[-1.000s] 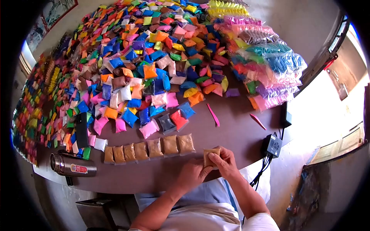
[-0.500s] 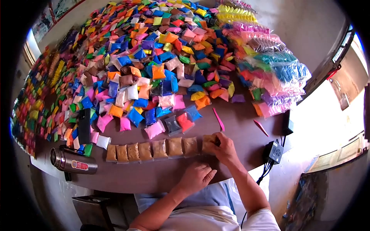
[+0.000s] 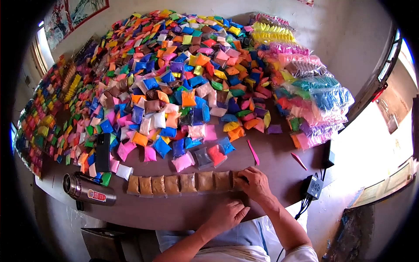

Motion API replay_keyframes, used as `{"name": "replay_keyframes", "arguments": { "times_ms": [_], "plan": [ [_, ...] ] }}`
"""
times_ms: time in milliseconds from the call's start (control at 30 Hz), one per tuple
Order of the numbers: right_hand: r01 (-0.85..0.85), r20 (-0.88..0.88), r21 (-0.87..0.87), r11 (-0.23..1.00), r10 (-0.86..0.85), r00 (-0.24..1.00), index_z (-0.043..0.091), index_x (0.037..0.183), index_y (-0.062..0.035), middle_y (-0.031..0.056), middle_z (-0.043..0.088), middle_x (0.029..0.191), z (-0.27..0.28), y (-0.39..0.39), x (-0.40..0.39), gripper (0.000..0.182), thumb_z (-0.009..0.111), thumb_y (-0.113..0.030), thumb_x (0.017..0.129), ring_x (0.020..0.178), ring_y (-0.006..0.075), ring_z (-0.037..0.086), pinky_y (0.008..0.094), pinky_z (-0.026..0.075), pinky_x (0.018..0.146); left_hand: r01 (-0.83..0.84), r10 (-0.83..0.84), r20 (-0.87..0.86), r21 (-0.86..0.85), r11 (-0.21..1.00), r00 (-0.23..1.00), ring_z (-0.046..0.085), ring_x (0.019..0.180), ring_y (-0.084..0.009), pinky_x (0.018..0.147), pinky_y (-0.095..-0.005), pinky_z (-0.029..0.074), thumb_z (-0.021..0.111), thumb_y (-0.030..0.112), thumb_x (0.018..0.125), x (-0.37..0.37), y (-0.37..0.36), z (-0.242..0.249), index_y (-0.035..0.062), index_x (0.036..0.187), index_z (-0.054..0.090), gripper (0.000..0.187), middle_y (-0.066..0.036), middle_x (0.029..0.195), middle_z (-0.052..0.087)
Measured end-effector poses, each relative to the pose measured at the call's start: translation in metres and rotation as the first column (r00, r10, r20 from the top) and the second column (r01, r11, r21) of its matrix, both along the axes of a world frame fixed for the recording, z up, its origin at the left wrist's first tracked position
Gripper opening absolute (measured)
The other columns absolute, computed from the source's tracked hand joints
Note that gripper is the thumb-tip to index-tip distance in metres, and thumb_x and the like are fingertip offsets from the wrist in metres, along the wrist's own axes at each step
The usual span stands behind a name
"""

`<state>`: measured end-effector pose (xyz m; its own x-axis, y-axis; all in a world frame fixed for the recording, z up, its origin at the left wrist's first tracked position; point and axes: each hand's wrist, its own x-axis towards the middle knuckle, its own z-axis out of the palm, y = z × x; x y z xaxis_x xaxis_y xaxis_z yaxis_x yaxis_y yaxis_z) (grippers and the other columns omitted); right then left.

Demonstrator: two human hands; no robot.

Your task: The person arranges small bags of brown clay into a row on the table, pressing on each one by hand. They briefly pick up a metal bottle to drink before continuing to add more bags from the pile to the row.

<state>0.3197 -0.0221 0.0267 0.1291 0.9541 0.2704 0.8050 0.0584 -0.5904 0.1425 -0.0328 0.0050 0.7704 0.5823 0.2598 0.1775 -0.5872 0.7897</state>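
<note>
A row of several small clear packets with brown filling (image 3: 187,183) lies along the near part of the table. My right hand (image 3: 255,185) has its fingers closed on the brown packet (image 3: 237,180) at the row's right end; that packet sits against its neighbour and is partly covered by the fingers. Near the table's front edge rests my left hand (image 3: 226,216), below the row and apart from it. Its fingers are curled in and the thumb sticks out to the right, with nothing visible in it.
A large heap of colourful packets (image 3: 174,87) covers the back, with bagged packets (image 3: 323,94) at right. Two pink tools (image 3: 253,153) (image 3: 299,161) lie right of centre. A steel flask (image 3: 89,191) and black phone (image 3: 103,153) are left; a cabled box (image 3: 313,187) stands right.
My right hand has slid the last brown packet left, closing the gap to the row. My left hand stays near the table edge. The whole view has shifted slightly.
</note>
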Motion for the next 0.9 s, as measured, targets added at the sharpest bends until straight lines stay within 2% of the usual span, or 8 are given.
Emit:
{"name": "replay_keyframes", "arguments": {
  "times_ms": [167, 333, 433, 533, 700, 800, 833, 900],
  "plan": [
    [-0.035, 0.043, -0.029, 0.999, 0.036, 0.998, 0.068, 0.098, -0.0042, 0.0145, 0.066, 0.088, 0.006, 0.029, 0.014, 0.017, 0.069, -0.013, 0.083, 0.088, 0.0349, 0.065, 0.0417, 0.053, 0.077, 0.014, -0.014, -0.011, -0.003, 1.000, 1.000, 0.065, 0.087, -0.0355, 0.081, -0.0428, 0.053, 0.063, 0.016, 0.093, 0.000, 0.000, -0.004, 0.0016, 0.094, 0.068, 0.015, -0.017, 0.092, 0.068],
    [-0.038, -0.040, 0.333, 0.942, 0.054, 0.998, 0.066, 0.099, -0.0017, 0.0168, 0.066, 0.088, 0.021, 0.121, 0.002, 0.016, 0.062, -0.007, 0.085, 0.085, 0.0373, 0.064, 0.0431, 0.052, 0.074, -0.011, 0.012, -0.089, 0.014, 1.000, 0.996, 0.065, 0.089, -0.0366, 0.083, -0.0446, 0.052, 0.061, 0.017, 0.094, -0.002, -0.001, -0.008, 0.0021, 0.100, 0.068, 0.018, -0.016, 0.094, 0.069],
    [-0.105, 0.090, 0.342, 0.934, 0.079, 0.993, 0.065, 0.100, -0.0021, 0.0159, 0.066, 0.094, 0.004, 0.177, 0.003, 0.017, 0.060, -0.005, 0.084, 0.088, 0.0364, 0.064, 0.0437, 0.052, 0.073, -0.036, 0.033, 0.066, 0.052, 0.998, 0.997, 0.065, 0.087, -0.0383, 0.081, -0.0459, 0.052, 0.060, 0.020, 0.094, 0.001, 0.000, -0.028, 0.0017, 0.101, 0.068, 0.021, -0.016, 0.093, 0.069],
    [-0.083, 0.310, 0.278, 0.957, -0.007, 0.951, 0.063, 0.108, -0.0025, 0.0171, 0.060, 0.112, 0.001, 0.205, -0.001, 0.030, 0.055, -0.003, 0.080, 0.100, 0.0377, 0.060, 0.0442, 0.055, 0.078, 0.080, -0.059, -0.166, 0.125, 0.989, 0.984, 0.064, 0.083, -0.0391, 0.078, -0.0470, 0.052, 0.061, 0.021, 0.094, 0.002, 0.001, -0.037, 0.0014, 0.096, 0.064, 0.021, -0.016, 0.088, 0.067],
    [-0.065, 0.447, 0.300, 0.952, -0.080, 0.891, 0.065, 0.103, -0.0030, 0.0146, 0.059, 0.106, -0.002, 0.220, -0.004, 0.025, 0.058, -0.006, 0.079, 0.101, 0.0353, 0.060, 0.0429, 0.056, 0.076, -0.028, 0.028, 0.004, 0.003, 1.000, 1.000, 0.064, 0.079, -0.0392, 0.073, -0.0490, 0.051, 0.058, 0.022, 0.095, -0.002, -0.001, -0.010, 0.0039, 0.082, 0.059, 0.022, -0.018, 0.082, 0.064],
    [-0.069, 0.339, 0.354, 0.933, -0.059, 0.939, 0.066, 0.100, -0.0028, 0.0138, 0.062, 0.105, 0.006, 0.214, 0.006, 0.019, 0.061, -0.010, 0.083, 0.096, 0.0356, 0.062, 0.0421, 0.056, 0.075, -0.026, 0.024, 0.033, 0.087, 0.996, 0.999, 0.062, 0.076, -0.0399, 0.068, -0.0468, 0.051, 0.060, 0.021, 0.096, -0.001, -0.002, -0.024, 0.0004, 0.082, 0.061, 0.025, -0.019, 0.079, 0.062],
    [-0.043, 0.150, 0.339, 0.940, -0.009, 0.989, 0.065, 0.100, -0.0022, 0.0123, 0.064, 0.101, 0.009, 0.209, 0.011, 0.018, 0.060, -0.011, 0.086, 0.091, 0.0324, 0.064, 0.0395, 0.055, 0.072, -0.023, 0.020, 0.043, 0.083, 0.996, 0.999, 0.062, 0.076, -0.0399, 0.068, -0.0468, 0.051, 0.060, 0.021, 0.096, 0.000, -0.002, -0.029, 0.0004, 0.082, 0.061, 0.025, -0.019, 0.079, 0.062],
    [-0.002, -0.037, 0.309, 0.951, 0.014, 0.999, 0.065, 0.101, -0.0016, 0.0109, 0.067, 0.097, 0.029, 0.183, 0.018, 0.017, 0.060, -0.013, 0.089, 0.086, 0.0293, 0.066, 0.0368, 0.054, 0.069, -0.065, 0.071, -0.148, 0.045, 0.997, 0.986, 0.061, 0.079, -0.0420, 0.069, -0.0470, 0.049, 0.059, 0.023, 0.098, -0.002, -0.005, -0.032, -0.0012, 0.085, 0.061, 0.028, -0.021, 0.082, 0.062]
  ]
}}
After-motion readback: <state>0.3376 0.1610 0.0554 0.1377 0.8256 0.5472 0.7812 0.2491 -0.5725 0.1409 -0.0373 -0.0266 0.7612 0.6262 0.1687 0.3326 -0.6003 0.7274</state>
